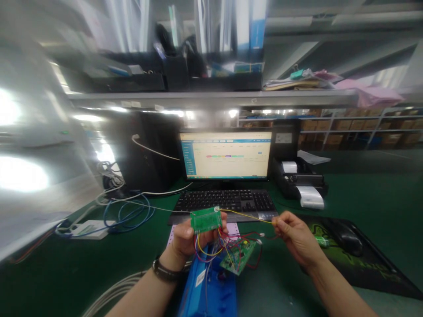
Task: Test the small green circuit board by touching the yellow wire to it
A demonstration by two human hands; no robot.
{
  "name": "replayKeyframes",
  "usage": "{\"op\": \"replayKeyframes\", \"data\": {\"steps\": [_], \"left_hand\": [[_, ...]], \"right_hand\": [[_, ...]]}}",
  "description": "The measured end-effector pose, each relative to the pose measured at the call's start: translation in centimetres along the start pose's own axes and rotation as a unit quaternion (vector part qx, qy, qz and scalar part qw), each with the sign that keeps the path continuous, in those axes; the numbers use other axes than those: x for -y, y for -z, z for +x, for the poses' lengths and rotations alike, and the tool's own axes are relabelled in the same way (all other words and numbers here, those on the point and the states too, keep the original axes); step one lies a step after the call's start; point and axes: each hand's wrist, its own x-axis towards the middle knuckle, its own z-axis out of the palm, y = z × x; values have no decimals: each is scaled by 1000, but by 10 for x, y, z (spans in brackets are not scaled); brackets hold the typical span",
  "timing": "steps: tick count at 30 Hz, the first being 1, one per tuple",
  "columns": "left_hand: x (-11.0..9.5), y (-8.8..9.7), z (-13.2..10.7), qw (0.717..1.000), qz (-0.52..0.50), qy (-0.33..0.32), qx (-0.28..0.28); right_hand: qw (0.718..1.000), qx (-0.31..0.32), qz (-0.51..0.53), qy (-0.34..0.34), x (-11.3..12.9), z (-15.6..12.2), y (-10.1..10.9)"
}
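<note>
My left hand [188, 240] is closed around a small green circuit board [205, 219], held upright in front of the keyboard. A thin yellow wire [247, 216] runs from the board's top right corner to my right hand [295, 237], which pinches its far end. Coloured wires [211, 251] hang from the board down to a second green circuit board [238, 256], tilted above a blue box [208, 290]. A dark band sits on my left wrist.
A black keyboard [228, 201] and lit monitor [226, 154] stand behind my hands. A label printer [302, 180] is to the right, a mouse [345, 237] on a dark mat beyond my right hand. Blue cables [128, 213] and a computer tower [145, 149] are on the left.
</note>
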Motion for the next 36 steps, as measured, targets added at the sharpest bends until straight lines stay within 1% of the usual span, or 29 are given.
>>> {"op": "replayKeyframes", "data": {"steps": [13,19,36], "left_hand": [[0,-2,-2,1000,-6,2,-2],[1,0,-2,1000,-5,11,2],[1,1,-2,1000,-5,3,8]], "right_hand": [[1000,11,7,0,-2,0,2],[1000,14,7,0,-2,0,1],[1000,18,10,3,-3,1,2]]}}
